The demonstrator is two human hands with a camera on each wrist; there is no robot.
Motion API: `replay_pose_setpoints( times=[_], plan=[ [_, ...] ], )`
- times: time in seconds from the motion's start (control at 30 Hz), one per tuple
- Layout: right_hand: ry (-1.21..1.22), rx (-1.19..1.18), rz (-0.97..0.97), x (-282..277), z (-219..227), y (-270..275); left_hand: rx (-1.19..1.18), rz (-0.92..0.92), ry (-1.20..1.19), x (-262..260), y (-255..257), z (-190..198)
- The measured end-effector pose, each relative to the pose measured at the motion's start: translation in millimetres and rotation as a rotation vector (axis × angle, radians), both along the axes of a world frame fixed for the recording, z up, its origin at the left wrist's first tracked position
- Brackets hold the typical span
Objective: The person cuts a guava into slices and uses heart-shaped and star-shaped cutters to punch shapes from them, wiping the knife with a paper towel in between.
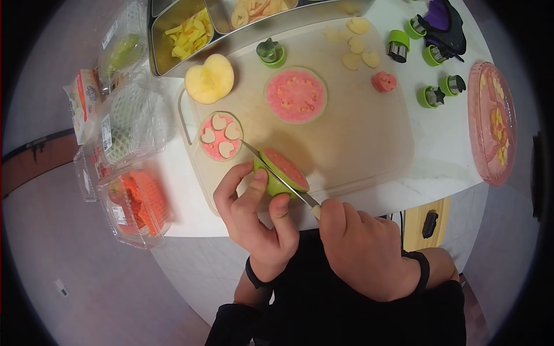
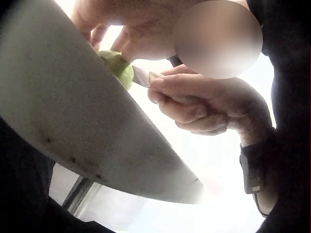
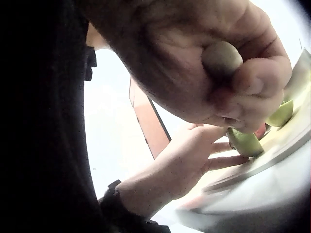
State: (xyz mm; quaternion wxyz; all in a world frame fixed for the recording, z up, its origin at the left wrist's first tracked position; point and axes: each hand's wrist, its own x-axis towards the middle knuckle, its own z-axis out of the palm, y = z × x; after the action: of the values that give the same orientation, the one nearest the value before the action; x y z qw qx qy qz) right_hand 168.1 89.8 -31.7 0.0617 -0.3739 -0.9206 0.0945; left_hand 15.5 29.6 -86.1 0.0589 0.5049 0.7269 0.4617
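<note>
Near the cutting board's front edge, my left hand [image 1: 248, 210] holds a cut guava [image 1: 284, 165] with green skin and a pink face, thumb and fingertips against its skin. My right hand [image 1: 366, 248] grips the pale handle of a knife [image 1: 298, 192]. Its blade lies across the guava, close by the left fingertips, the tip pointing to the far left. In the right wrist view, the round handle end [image 3: 222, 59] pokes out of the fist. Just beyond sits a guava slice [image 1: 222, 149] with heart-shaped pieces set on it. A larger round guava slice [image 1: 295, 95] lies farther back.
On the cutting board [image 1: 358, 138] are a halved yellow-fleshed fruit [image 1: 209, 79], a green-rimmed cutter [image 1: 270, 53] and thin pale cutouts [image 1: 358, 44]. More cutters [image 1: 430, 97] and a pink round container [image 1: 492, 124] stand right. Plastic fruit boxes [image 1: 135, 202] line the left; a metal tray [image 1: 167, 60] sits behind.
</note>
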Motion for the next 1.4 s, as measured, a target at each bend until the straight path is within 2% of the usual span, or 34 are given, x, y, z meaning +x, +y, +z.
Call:
replay_pose_setpoints(
  times=[0.47,0.57,0.77,0.93,1.03,1.13,1.4],
  plan=[
    [-0.004,0.033,0.0,-4.2,-7.6,0.4,0.099,0.053,-0.033,-2.5,5.5,-6.3],
    [-0.033,-0.086,-0.031,3.6,-0.3,-7.0,0.096,0.064,-0.032,-1.8,6.2,-6.6],
    [0.051,0.034,-0.01,-7.3,-17.9,-3.1,0.067,0.059,-0.032,-4.8,8.4,-2.1],
    [0.048,-0.037,-0.028,-8.0,-16.0,0.9,0.065,0.012,-0.115,-1.3,7.7,1.4],
    [-0.019,-0.034,-0.045,-1.2,2.1,-0.2,0.019,-0.079,-0.246,3.9,2.0,14.3],
    [-0.048,-0.013,-0.054,6.8,12.6,-0.2,-0.077,-0.119,-0.211,6.4,-1.9,20.1],
    [-0.068,-0.028,-0.062,7.0,16.7,0.2,-0.031,-0.072,-0.058,7.2,0.0,7.9]
  ],
)
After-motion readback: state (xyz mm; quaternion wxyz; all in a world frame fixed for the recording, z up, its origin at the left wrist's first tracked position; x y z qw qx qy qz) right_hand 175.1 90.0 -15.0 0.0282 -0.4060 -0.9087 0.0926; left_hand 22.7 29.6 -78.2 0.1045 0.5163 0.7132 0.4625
